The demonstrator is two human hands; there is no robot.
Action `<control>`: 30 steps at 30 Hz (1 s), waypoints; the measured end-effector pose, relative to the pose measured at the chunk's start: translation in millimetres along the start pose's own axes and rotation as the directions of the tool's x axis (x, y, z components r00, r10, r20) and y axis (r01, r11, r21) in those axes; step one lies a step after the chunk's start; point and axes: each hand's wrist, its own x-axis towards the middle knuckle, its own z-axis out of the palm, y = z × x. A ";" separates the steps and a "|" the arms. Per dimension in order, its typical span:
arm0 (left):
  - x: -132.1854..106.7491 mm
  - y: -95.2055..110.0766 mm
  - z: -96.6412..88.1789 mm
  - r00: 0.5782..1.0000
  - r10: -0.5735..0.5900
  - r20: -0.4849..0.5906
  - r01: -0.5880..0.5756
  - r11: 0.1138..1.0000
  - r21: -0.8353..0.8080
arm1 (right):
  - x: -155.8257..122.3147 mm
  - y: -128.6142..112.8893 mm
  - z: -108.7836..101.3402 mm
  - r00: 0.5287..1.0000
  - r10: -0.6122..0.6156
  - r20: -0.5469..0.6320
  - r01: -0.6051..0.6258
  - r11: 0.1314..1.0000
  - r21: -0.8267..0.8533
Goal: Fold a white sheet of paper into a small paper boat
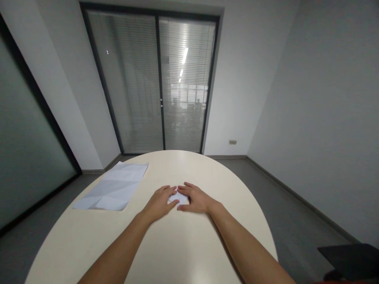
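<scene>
A small folded piece of white paper point(179, 197) lies on the cream oval table point(183, 244) in front of me. My left hand point(160, 202) rests flat on its left side, fingers stretched out and pressing down. My right hand point(196, 198) lies flat on its right side, fingers extended toward the left hand. The fingertips of both hands meet over the paper, which is mostly hidden beneath them.
A larger creased sheet of white paper point(114, 187) lies on the table's far left part. Beyond the table stands a glass sliding door with blinds point(158, 83). A dark object point(352, 258) sits at the lower right, off the table.
</scene>
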 end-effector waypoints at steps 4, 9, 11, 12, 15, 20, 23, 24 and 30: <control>1.3 -0.4 2.2 0.998 0.005 -0.056 -0.004 1.000 0.016 | -1.6 1.2 0.9 1.000 -0.012 -0.010 0.012 1.000 -0.023; 1.9 0.4 2.5 0.998 0.016 -0.062 -0.014 0.999 0.034 | -2.2 5.5 4.2 1.000 0.004 -0.021 -0.006 0.998 -0.055; 2.2 1.1 1.6 0.998 0.015 -0.065 -0.013 0.999 0.034 | -1.5 7.3 5.0 0.999 0.016 -0.033 -0.018 0.997 -0.069; 2.3 1.5 1.1 0.998 0.012 -0.067 -0.010 0.999 0.035 | -1.1 8.3 5.4 0.999 0.024 -0.045 -0.027 0.996 -0.081; 2.3 2.0 -0.3 0.997 0.000 -0.077 0.003 0.999 0.044 | 0.5 10.7 7.0 0.994 0.051 -0.100 -0.064 0.989 -0.131; 1.0 0.7 0.4 0.993 -0.013 -0.114 0.020 0.998 0.056 | 2.4 11.8 10.5 0.975 0.148 -0.167 -0.178 0.966 -0.188; 0.8 0.0 2.1 0.991 -0.018 -0.131 0.025 0.998 0.058 | 2.9 10.8 11.0 0.960 0.199 -0.196 -0.237 0.952 -0.194; 0.8 -0.2 2.6 0.991 -0.019 -0.133 0.027 0.998 0.056 | 2.9 10.6 11.1 0.957 0.206 -0.204 -0.246 0.949 -0.196; -0.1 -2.9 3.5 0.990 0.005 -0.138 -0.002 1.000 0.025 | 0.8 15.5 14.8 0.957 0.173 -0.232 -0.214 0.963 -0.164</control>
